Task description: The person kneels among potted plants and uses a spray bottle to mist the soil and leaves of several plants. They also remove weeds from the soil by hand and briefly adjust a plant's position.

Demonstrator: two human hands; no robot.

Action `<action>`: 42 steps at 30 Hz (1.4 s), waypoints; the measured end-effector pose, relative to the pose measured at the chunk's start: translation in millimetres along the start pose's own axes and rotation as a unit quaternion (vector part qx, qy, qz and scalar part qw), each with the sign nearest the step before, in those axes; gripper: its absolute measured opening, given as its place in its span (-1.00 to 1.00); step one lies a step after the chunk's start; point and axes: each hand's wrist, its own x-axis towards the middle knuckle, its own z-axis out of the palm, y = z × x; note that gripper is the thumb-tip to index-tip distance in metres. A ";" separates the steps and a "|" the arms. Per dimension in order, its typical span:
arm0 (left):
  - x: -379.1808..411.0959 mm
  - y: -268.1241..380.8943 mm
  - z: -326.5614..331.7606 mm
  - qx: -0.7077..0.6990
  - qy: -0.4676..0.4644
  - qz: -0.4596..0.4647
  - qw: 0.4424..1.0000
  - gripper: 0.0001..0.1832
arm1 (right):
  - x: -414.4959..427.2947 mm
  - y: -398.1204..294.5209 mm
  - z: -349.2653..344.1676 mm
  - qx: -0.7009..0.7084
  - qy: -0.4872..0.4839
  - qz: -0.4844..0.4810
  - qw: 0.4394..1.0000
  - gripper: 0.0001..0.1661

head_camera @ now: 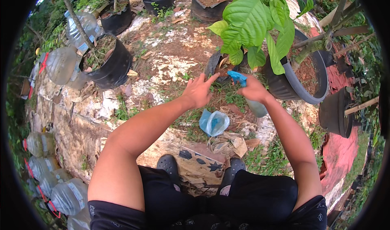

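My right hand [253, 88] is wrapped around the neck of a spray bottle [257, 108] with a blue trigger head [237, 76]. The bottle leans, its nozzle pointing to the left. My left hand [197, 91] reaches forward with fingers spread and the index finger extended, holding nothing. Its fingertip is close to the rim of a small black grow bag [213, 64]; whether it touches is unclear. Broad green leaves [245, 22] overhang that bag and hide part of it. On the ground below my hands sits an open clear plastic bag [214, 123] with blue granules inside.
A large black pot [321, 74] with a woody stem stands at the right, another pot [335, 112] beside it. Black grow bags [111, 68] line the left and back. Several big plastic bottles [68, 196] lie along the left. My clog-style shoes [169, 169] rest on worn sheeting.
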 end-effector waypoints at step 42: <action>6.4 15.0 13.7 0.088 -0.054 0.008 0.995 -0.02 | 15.2 -43.6 0.4 -0.196 0.009 0.108 0.975 -0.61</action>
